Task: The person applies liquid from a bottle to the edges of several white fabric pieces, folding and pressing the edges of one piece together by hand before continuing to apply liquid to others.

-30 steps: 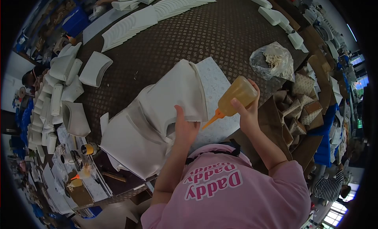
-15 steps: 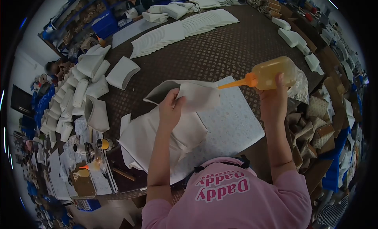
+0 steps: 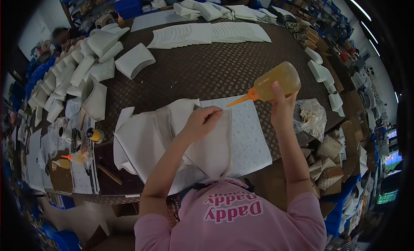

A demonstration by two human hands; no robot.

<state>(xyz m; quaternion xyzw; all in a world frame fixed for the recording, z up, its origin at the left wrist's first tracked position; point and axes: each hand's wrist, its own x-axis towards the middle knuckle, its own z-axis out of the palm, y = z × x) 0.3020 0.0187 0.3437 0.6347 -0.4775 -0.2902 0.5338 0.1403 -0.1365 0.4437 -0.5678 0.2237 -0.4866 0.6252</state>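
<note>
My right hand (image 3: 283,105) is wrapped round a squeeze bottle (image 3: 276,80) of yellowish liquid, tilted with its orange nozzle pointing down and left. The nozzle tip is right by the top edge of a white leather-like piece (image 3: 211,149). On that edge, close to the nozzle tip, my left hand (image 3: 202,123) pinches the material with thumb and fingers. More white pieces (image 3: 140,134) lie beneath and to the left, on a pale patterned sheet (image 3: 250,141).
White curved pieces (image 3: 101,41) are heaped at the left, and fanned white sheets (image 3: 211,34) lie at the back of the brown table (image 3: 194,74). A clear bag (image 3: 312,117) stands at the right. Another orange-tipped bottle (image 3: 77,157) and a wooden-handled tool (image 3: 110,175) lie front left.
The white piece came down from a raised, folded position to lie flat over the others. My left hand shifted right along its edge, and the bottle moved left with its nozzle tilted more downward.
</note>
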